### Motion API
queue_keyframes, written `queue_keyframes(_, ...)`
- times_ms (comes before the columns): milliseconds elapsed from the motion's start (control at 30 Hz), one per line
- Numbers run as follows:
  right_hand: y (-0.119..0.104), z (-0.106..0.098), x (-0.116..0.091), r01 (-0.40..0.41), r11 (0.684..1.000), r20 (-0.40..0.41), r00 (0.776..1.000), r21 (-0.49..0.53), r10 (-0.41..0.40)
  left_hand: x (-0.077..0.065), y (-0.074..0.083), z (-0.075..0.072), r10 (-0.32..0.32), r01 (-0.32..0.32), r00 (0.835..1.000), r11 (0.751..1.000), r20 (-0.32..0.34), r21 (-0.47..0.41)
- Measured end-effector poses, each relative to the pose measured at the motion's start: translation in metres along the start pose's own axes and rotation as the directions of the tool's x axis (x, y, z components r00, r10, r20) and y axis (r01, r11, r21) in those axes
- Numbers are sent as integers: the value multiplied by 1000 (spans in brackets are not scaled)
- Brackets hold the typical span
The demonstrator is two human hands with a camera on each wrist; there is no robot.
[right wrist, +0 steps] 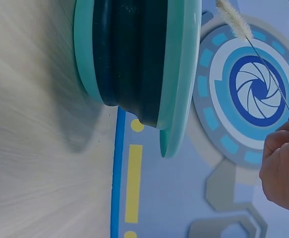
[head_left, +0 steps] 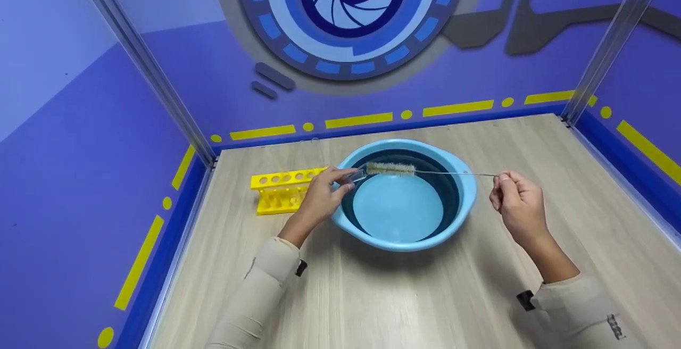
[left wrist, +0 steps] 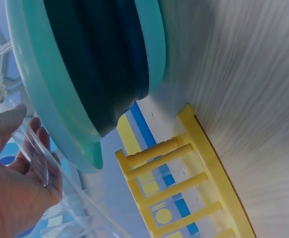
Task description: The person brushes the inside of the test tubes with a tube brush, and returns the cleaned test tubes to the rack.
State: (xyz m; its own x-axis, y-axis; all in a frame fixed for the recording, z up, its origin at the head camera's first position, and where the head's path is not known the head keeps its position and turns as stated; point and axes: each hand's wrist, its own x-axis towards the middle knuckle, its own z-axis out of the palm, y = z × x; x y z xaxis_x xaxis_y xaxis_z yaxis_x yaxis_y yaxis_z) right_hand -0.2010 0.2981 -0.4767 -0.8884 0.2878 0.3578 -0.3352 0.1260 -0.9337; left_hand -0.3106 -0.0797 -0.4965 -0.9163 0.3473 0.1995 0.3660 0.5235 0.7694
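Note:
My left hand point(head_left: 322, 192) holds a clear test tube point(head_left: 357, 175) between thumb and fingers, over the left rim of a light blue basin point(head_left: 468, 200). The tube's long see-through body slants across the palm in the left wrist view. With my right hand point(head_left: 517, 200), beyond the basin's right rim, I pinch the thin wire handle of a test tube brush point(head_left: 391, 168). Its pale bristles point(right wrist: 236, 21) are above the basin, their left end right at the tube's mouth. The wire runs level across to my right fingers.
A yellow test tube rack point(head_left: 266, 181) stands on the wooden table point(head_left: 393, 296) left of the basin, partly hidden behind my left hand. The basin has dark folding sides. Blue and purple panels point(head_left: 186, 72) enclose the table at the back and both sides.

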Motion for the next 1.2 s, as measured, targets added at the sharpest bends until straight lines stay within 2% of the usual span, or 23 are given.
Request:
queue_keyframes(200, -2, 0, 1, 29, 999, 36, 999, -31, -28, 2, 1, 1, 24, -24, 1000, 999, -6, -25)
queue_keyframes(333, 0, -2, 1, 37, 999, 66, 997, -15, -36, 1, 0, 3, 33, -33, 999, 999, -8, -40)
queue_keyframes(533, 1, -5, 1, 49, 998, 117, 992, 51, -54, 1, -2, 5, 36, -36, 999, 999, -8, -15)
queue_keyframes(700, -2, -7, 1, 59, 997, 134, 989, 49, -65, 1, -2, 5, 46, -46, 999, 999, -4, -9)
queue_keyframes(833, -2, -3, 5, 71, 997, 179, 981, 42, -78, -3, -5, 1, 30, -30, 999, 1000, -30, -1)
queue_keyframes(933, -2, -5, 5, 87, 993, 198, 975, 82, -102, -4, -5, 2, 31, -31, 999, 1000, -35, 6)
queue_keyframes(1067, 1, -12, 2, 117, 978, 180, 973, 170, -147, 0, -4, 8, 57, -57, 998, 998, -3, 28)
queue_keyframes(1200, 3, -12, 3, 102, 978, 186, 973, 181, -136, 1, -3, 7, 48, -47, 999, 997, -15, 58)
